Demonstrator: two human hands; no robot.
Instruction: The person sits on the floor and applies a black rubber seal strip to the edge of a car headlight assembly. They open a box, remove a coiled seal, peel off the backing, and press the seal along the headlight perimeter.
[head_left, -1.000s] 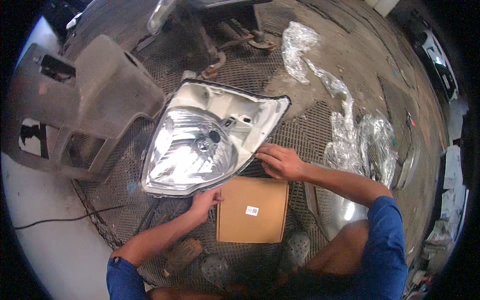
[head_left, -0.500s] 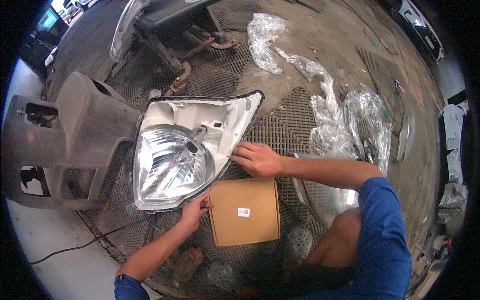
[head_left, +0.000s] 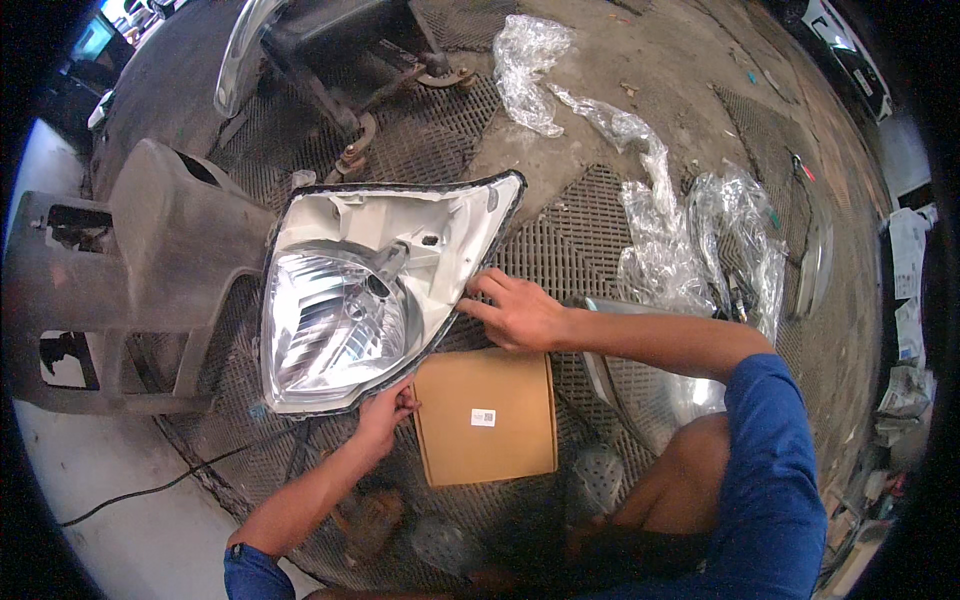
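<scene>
A car headlight housing [head_left: 440, 265] lies face up without its front lens, its white inner frame and shiny reflector bowl [head_left: 335, 325] exposed. A black sealant strip [head_left: 400, 183] runs round its rim. My right hand [head_left: 515, 312] is at the slanting right edge, thumb and fingers pinched on the rim. At the lower edge, my left hand [head_left: 385, 412] has its fingers curled against the rim; part of the grip is hidden beneath. A flat brown cardboard box [head_left: 485, 450] with a small white label lies just below the housing, close to both hands.
A grey bumper [head_left: 150, 270] stands at the left. A clear lens cover [head_left: 640, 390] lies beneath my right forearm. Crumpled clear plastic film [head_left: 690, 240] spreads across the ribbed mats at the right. A metal stand [head_left: 350, 90] is at the back, and a black cable [head_left: 190, 475] crosses the lower left.
My right hand's fingers have shifted slightly along the rim, with the index finger lifted a little from the thumb. The left hand stays at the lower edge. The whole view shifts slightly.
</scene>
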